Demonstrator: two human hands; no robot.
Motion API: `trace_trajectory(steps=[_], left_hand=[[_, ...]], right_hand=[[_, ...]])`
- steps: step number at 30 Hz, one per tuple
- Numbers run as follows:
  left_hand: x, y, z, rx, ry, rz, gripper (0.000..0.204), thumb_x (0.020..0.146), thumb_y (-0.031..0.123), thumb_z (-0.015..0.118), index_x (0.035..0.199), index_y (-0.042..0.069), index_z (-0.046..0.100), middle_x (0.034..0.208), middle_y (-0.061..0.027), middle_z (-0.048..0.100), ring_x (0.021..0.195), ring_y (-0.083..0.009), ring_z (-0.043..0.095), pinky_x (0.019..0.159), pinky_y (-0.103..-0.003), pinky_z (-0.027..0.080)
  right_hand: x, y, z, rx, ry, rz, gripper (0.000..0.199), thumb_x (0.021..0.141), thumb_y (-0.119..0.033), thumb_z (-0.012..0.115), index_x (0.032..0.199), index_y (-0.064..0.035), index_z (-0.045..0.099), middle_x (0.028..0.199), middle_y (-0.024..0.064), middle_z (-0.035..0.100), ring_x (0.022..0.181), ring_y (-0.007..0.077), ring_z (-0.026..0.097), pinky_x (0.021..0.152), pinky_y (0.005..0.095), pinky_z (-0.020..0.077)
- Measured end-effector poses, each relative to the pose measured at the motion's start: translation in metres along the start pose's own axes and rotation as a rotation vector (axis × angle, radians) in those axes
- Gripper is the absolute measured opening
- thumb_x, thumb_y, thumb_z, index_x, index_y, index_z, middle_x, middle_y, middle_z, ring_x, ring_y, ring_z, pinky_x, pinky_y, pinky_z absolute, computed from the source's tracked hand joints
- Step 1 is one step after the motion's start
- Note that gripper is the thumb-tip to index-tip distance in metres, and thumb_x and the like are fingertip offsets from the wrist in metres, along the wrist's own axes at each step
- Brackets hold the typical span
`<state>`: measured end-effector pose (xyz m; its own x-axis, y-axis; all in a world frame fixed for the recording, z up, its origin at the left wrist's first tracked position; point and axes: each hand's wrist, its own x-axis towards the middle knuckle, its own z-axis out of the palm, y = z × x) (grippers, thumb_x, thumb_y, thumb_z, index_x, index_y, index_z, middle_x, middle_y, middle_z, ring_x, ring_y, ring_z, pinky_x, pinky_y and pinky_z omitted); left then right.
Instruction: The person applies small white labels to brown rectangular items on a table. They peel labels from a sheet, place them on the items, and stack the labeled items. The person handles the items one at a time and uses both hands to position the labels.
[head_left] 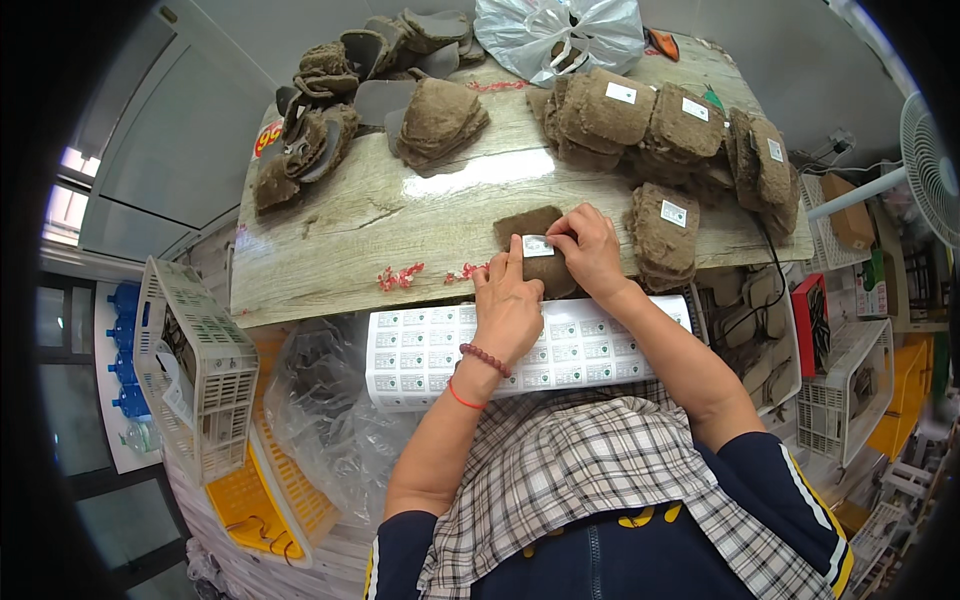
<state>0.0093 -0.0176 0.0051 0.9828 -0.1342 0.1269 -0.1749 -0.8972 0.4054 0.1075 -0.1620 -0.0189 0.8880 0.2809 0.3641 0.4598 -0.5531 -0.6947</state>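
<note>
L hand [508,308], fingers loose, touched label [538,245] on brown pad [550,272]; R hand [592,250] pinched label's R edge; sticker sheet [418,350] lay below L hand.

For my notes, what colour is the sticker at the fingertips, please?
The sticker is mainly white, clearest in the head view.
</note>
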Motion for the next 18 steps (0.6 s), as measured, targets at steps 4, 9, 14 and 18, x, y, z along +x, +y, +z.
trace_trajectory(steps=[4, 9, 14, 18], left_hand=[[0.001, -0.004, 0.005, 0.044, 0.017, 0.009, 0.009, 0.074, 0.009, 0.065, 0.075, 0.008, 0.074, 0.151, -0.0261, 0.039, 0.127, -0.0343, 0.043, 0.102, -0.048, 0.030], [0.000, 0.000, -0.001, 0.013, 0.020, 0.012, 0.020, 0.081, 0.010, 0.056, 0.076, 0.001, 0.074, 0.149, -0.0289, 0.040, 0.125, -0.0348, 0.044, 0.102, -0.045, 0.031], [-0.004, -0.001, 0.005, -0.014, 0.050, 0.009, 0.012, 0.077, 0.007, 0.061, 0.073, 0.004, 0.071, 0.150, -0.0276, 0.039, 0.129, -0.0342, 0.043, 0.104, -0.046, 0.029], [-0.007, 0.000, 0.004, -0.015, 0.096, 0.014, 0.006, 0.076, 0.003, 0.062, 0.073, 0.003, 0.067, 0.149, -0.0284, 0.039, 0.132, -0.0358, 0.043, 0.108, -0.049, 0.028]], right_hand=[[-0.003, 0.004, -0.003, 0.071, 0.032, -0.027, 0.007, 0.078, -0.008, 0.072, 0.076, -0.0082, 0.065, 0.085, 0.0036, 0.058, 0.086, 0.0252, 0.057, 0.082, 0.0362, 0.0415], [-0.007, 0.007, -0.009, 0.397, 0.012, -0.021, 0.006, 0.083, -0.005, 0.069, 0.084, -0.0049, 0.064, 0.085, 0.0035, 0.059, 0.085, 0.0192, 0.059, 0.076, 0.0305, 0.0464], [0.000, 0.019, -0.017, 0.878, -0.006, 0.356, 0.005, 0.095, -0.008, 0.062, 0.097, -0.0039, 0.060, 0.090, 0.0000, 0.061, 0.082, 0.0094, 0.057, 0.075, 0.0236, 0.0469], [0.020, 0.013, -0.022, 0.852, -0.220, 0.424, 0.005, 0.096, -0.009, 0.062, 0.097, -0.0052, 0.060, 0.084, -0.0003, 0.060, 0.075, 0.0080, 0.056, 0.070, 0.0234, 0.0470]])
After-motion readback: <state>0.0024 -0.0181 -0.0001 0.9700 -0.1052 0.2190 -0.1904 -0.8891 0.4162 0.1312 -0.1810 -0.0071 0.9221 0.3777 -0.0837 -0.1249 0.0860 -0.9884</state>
